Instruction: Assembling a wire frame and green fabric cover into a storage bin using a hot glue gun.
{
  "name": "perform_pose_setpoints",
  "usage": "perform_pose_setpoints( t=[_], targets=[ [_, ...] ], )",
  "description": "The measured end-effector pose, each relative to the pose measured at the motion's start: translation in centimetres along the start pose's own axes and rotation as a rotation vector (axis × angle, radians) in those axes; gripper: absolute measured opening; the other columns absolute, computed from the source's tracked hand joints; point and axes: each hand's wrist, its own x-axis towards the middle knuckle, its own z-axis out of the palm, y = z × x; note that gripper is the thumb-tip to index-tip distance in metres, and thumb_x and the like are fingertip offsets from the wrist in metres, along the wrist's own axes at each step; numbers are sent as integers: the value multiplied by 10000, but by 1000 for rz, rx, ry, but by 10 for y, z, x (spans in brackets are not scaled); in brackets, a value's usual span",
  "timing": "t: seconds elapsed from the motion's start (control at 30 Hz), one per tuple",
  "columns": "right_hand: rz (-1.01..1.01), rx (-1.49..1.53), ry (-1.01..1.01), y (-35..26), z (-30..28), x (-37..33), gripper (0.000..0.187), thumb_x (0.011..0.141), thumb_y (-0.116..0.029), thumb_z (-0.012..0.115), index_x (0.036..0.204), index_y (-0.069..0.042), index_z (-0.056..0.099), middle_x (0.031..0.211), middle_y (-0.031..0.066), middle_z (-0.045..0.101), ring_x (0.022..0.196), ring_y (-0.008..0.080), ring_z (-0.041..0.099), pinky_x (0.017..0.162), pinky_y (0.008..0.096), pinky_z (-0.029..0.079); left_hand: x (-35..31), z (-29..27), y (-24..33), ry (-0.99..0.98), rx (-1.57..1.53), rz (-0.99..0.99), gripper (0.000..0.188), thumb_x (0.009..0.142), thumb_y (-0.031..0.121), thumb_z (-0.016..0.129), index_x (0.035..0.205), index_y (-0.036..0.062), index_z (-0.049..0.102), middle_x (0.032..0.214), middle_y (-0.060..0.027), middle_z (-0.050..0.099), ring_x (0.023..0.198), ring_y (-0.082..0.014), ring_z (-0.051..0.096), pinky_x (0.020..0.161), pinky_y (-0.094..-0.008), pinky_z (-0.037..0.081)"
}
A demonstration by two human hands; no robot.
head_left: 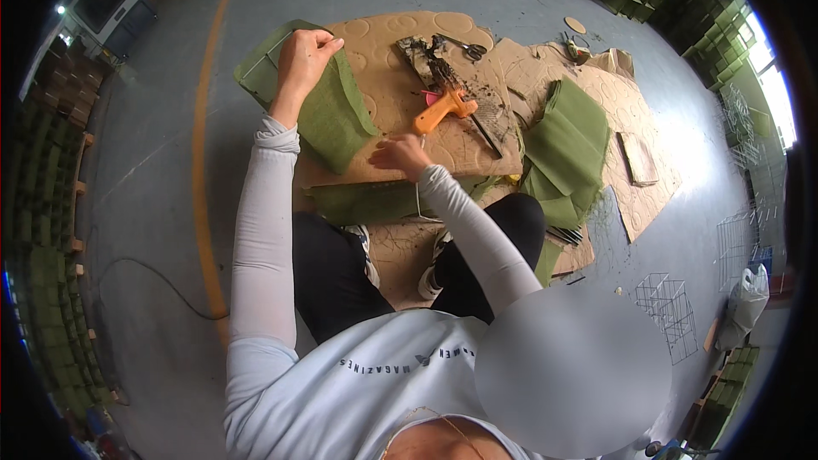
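Observation:
My left hand is raised at the far left of the cardboard-covered work surface, thumb and fingers pinched at the upper edge of green fabric. That fabric hangs down toward me beside a green-covered wire frame. Low over the near part of the cardboard is my right hand, its fingers stretched out to the left, near the fabric's lower corner and holding nothing visible. Just beyond it, an orange glue gun rests on a grimy, residue-covered board.
Dark scissors lie past the glue gun. Folded green fabric is stacked at the right on cardboard sheets. Bare wire frames stand on the floor farther right. A cable crosses the floor at left, beside tall green stacks.

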Motion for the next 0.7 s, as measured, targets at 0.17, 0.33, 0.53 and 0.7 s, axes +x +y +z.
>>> perform_pose_setpoints(
  t=[0.17, 0.33, 0.53, 0.7],
  targets=[
    [10, 343, 34, 41, 12, 36, 335, 1002, -284, 436, 1047, 43, 496, 899, 174, 603, 784, 342, 641, 741, 449, 548, -4, 7, -3, -53, -84, -30, 247, 813, 219, 698, 712, -1, 650, 565, -151, 561, 474, -185, 527, 497, -347, 406],
    [177, 439, 306, 39, 16, 47, 527, 1008, -453, 362, 1202, 30, 449, 1170, 230, 528, 1083, 367, 554, 913, 511, 470, -25, 14, 19, -52, -106, -68, 242, 812, 204, 690, 712, -12, 647, 564, -156, 562, 469, -206, 532, 495, -356, 402],
    [80, 409, 105, 43, 17, 59, 768, 960, -612, 307, 1441, -15, 279, 1445, 234, 347, 1324, 373, 364, 1035, 519, 369, -31, 5, 32, -6, -200, -47, 224, 819, 184, 690, 767, -31, 654, 557, -116, 569, 508, -98, 513, 490, -318, 398],
    [169, 96, 122, 35, 12, 55, 778, 954, -623, 302, 1429, -7, 286, 1392, 243, 414, 1268, 395, 435, 1013, 497, 403, -47, 20, 25, 58, -207, 23, 200, 781, 166, 697, 735, -21, 643, 573, -176, 543, 485, -246, 542, 495, -371, 403]
  ],
)
